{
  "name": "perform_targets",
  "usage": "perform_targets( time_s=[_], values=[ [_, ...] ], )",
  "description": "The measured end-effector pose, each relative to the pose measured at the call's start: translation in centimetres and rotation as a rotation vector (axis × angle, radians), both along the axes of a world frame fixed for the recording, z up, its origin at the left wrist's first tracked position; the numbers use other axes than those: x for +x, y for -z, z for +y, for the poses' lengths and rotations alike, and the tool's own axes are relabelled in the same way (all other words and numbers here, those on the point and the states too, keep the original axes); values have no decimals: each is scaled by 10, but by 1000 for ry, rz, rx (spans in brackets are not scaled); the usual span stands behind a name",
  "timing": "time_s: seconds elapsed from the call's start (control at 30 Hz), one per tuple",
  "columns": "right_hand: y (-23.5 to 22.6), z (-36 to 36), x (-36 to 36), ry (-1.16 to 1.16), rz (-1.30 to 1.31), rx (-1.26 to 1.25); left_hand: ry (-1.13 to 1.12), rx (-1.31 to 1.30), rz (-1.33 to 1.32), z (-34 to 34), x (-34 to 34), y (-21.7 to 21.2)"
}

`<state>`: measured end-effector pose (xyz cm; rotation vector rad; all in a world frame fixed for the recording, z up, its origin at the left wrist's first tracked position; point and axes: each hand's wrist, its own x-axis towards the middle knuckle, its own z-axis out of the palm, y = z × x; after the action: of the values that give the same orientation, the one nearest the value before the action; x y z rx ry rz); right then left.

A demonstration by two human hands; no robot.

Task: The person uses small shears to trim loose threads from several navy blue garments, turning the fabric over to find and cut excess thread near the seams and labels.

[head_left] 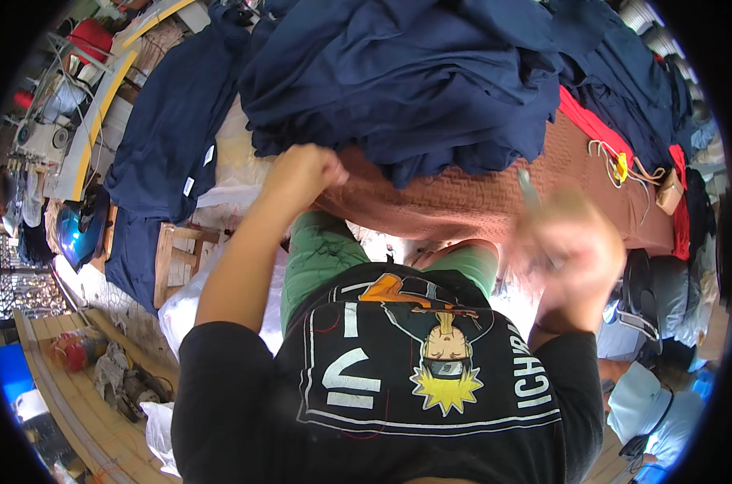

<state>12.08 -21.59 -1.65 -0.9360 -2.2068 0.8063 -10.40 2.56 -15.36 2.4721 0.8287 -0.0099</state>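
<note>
A large heap of navy blue cloth (406, 73) lies in front of me on a table draped with a brown textured cloth (438, 202). My left hand (305, 173) is at the near left edge of the heap, fingers curled closed; whatever they may hold is hidden. To the right, over the brown cloth's near edge, my right hand (571, 242) is smeared by motion. A small pale grey, blade-like tool (529, 187) sticks up from its fingers, too blurred to name exactly.
Navy garments (172, 121) with white labels hang at the left above a wooden stool (180, 258). At the right lie a red cloth strip (596, 125) and a yellow piece with cords (621, 167). A machine (47, 141) stands far left, beside a shiny blue helmet (79, 230).
</note>
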Motion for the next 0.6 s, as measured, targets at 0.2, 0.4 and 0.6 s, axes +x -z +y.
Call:
perform_targets(
  time_s=[0.2,0.4,0.6],
  values=[
    [-32,-25,-15,-913,34,-153,-8,405,463,28,-110,12],
    [-68,-33,-16,-731,198,426,-177,179,363,19,-55,-99],
    [-72,-34,32,-19,-351,416,166,149,-542,38,18,-166]
  ],
)
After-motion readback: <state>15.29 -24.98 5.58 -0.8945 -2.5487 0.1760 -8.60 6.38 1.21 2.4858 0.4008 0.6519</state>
